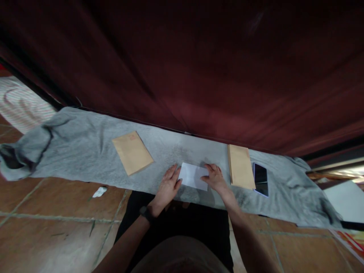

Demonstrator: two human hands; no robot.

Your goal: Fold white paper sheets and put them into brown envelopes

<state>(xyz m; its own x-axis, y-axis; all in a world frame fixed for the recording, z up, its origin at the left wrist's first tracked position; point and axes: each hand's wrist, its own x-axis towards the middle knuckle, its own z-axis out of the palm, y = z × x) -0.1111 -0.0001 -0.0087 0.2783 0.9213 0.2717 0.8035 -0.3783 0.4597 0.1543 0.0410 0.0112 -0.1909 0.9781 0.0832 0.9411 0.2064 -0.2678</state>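
A white folded-looking sheet of paper (194, 176) lies in front of me on a grey cloth (85, 151). My left hand (168, 185) grips its left edge, with the thumb at the lower corner and the fingers along the side. At the opposite end, my right hand (215, 177) holds the right edge, its thumb over the paper and its fingers curled behind. A single brown envelope (132, 152) rests at an angle to the left. On the right is a stack of brown envelopes (241, 167).
A phone (261, 179) with a dark screen lies beside the stack, partly under it. Dark red fabric (182, 76) rises behind the cloth-covered surface. A crumpled white scrap (99, 192) lies on the tiled floor (57, 235). A white flat object (347, 201) stands at far right.
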